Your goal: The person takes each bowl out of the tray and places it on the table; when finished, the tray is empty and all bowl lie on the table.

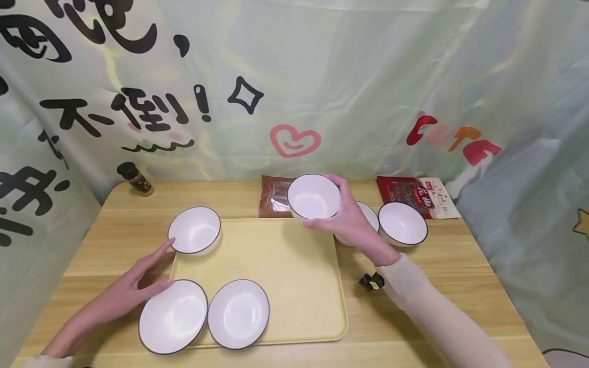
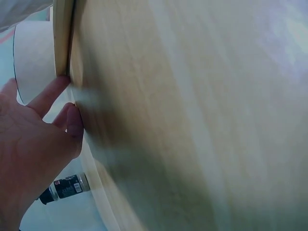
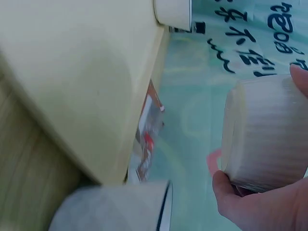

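Note:
My right hand (image 1: 352,220) grips a white, dark-rimmed bowl (image 1: 314,196) in the air over the back right part of a pale yellow tray (image 1: 294,271). The bowl's ribbed outer side (image 3: 267,134) faces the right wrist view. My left hand (image 1: 117,296) reaches to the tray's left edge with fingers extended. Its forefinger tip is right at the rim of the back-left bowl (image 1: 194,230), its thumb beside the front-left bowl (image 1: 173,317). In the left wrist view, a fingertip meets the tray edge (image 2: 62,38). Another white bowl (image 1: 238,314) sits at the tray's front middle.
Two white bowls stand right of the tray: one (image 1: 403,223) in plain view, the other (image 1: 368,214) partly hidden by my right hand. Behind lie a brown packet (image 1: 273,197) and a red packet (image 1: 400,191). A black-capped spice jar (image 1: 135,180) stands back left.

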